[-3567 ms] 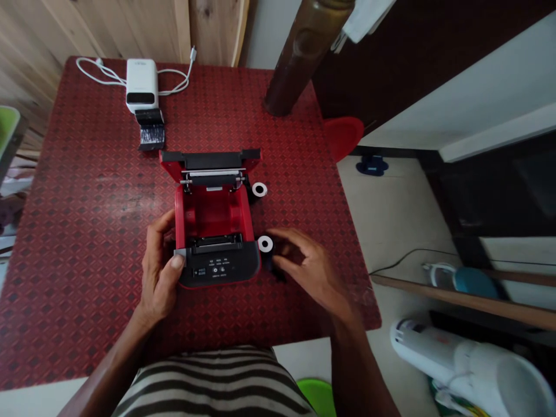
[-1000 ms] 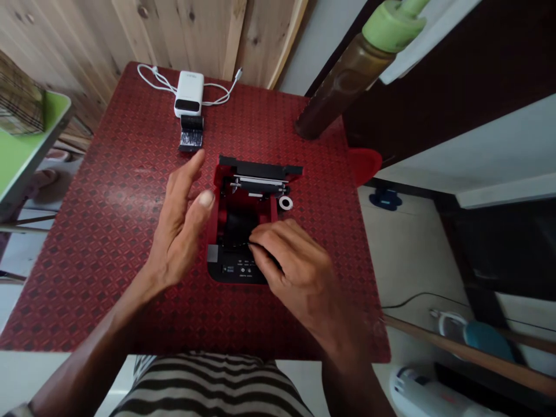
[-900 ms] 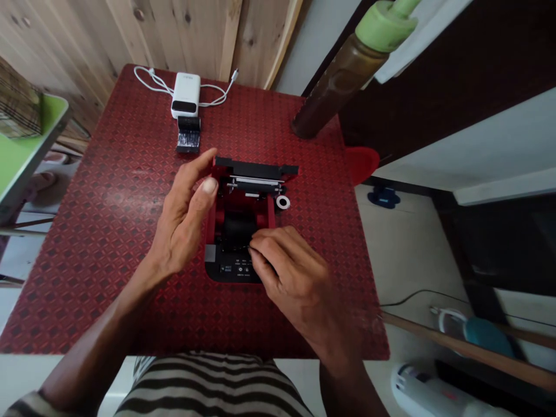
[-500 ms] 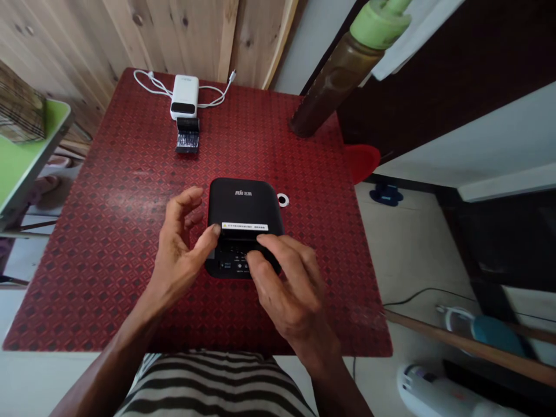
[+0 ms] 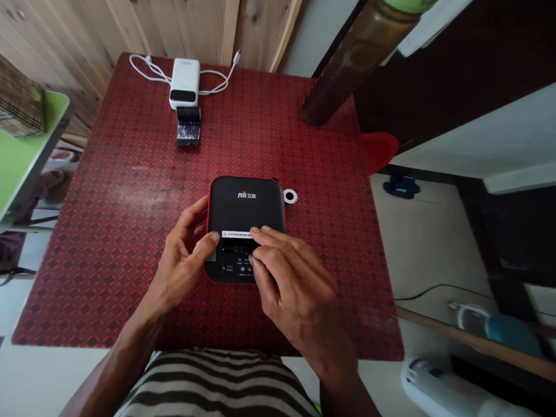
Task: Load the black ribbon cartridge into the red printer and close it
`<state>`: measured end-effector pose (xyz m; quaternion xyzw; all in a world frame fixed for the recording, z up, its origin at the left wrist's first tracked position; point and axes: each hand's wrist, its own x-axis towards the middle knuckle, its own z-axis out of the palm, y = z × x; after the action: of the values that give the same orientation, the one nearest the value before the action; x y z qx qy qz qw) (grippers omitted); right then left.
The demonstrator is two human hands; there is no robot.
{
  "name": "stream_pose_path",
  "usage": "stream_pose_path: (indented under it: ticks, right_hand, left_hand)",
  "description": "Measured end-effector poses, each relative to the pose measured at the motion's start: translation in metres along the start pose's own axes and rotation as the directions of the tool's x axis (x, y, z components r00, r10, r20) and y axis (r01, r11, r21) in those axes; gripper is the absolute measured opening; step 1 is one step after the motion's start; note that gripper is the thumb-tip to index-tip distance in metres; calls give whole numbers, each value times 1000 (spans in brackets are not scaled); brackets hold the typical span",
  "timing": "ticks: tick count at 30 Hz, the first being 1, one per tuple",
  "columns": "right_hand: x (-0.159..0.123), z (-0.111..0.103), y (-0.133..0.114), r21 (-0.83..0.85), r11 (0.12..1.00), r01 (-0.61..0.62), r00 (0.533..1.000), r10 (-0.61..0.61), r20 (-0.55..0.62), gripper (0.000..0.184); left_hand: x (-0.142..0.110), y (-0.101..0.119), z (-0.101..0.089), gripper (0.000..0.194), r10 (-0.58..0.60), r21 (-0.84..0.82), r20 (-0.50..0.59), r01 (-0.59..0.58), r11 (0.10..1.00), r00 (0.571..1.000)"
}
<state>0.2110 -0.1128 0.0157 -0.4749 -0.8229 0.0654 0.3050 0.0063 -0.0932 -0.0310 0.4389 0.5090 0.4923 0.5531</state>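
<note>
A flat black square printer (image 5: 247, 211) with a red lower edge lies on the patterned red table (image 5: 143, 231). It carries a white warning label above a dark slot, with small buttons below. My left hand (image 5: 180, 260) holds its left side, thumb on top and fingers along the edge. My right hand (image 5: 293, 272) lies over its lower right corner. Its thumb and index finger pinch by the slot, where a thin dark curved edge shows; what they hold, if anything, I cannot make out. A small white ring with a black centre (image 5: 290, 196) sits beside the printer's right edge.
A white power bank (image 5: 184, 81) with a white cable (image 5: 217, 84) lies at the back left, a small black roll with a streaked strip (image 5: 188, 130) before it. A tall brown bottle (image 5: 343, 69) stands at the back right. A red stool (image 5: 380, 152) shows beyond the right edge.
My left fingers have come in against the printer's left side. The right index finger and thumb have closed together by the slot. The view has shifted slightly.
</note>
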Motion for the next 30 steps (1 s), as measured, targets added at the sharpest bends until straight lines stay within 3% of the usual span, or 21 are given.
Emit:
stream_pose_path:
  ticks: [8, 14, 19, 24, 30]
  right_hand:
    - [-13, 4, 2, 48, 999, 15, 995, -10, -98, 25]
    - [-54, 12, 6, 105, 974, -200, 927, 223, -303, 44]
    - [-82, 33, 12, 201, 917, -343, 903, 381, -198, 44]
    - [-89, 47, 12, 257, 899, -355, 891, 409, -199, 54]
    - [-89, 49, 15, 254, 908, -334, 897, 388, -210, 58]
  left_hand:
    - [-7, -4, -4, 56, -43, -25, -15, 43, 999, 999]
    - [-23, -10, -15, 59, -42, 9, 28, 42, 999, 999]
    - [-22, -3, -14, 58, -45, 47, 14, 44, 998, 999]
    - [-22, 3, -7, 55, -59, 3, -1, 59, 998, 998]
    - [-23, 6, 2, 55, -135, -88, -57, 129, 988, 989]
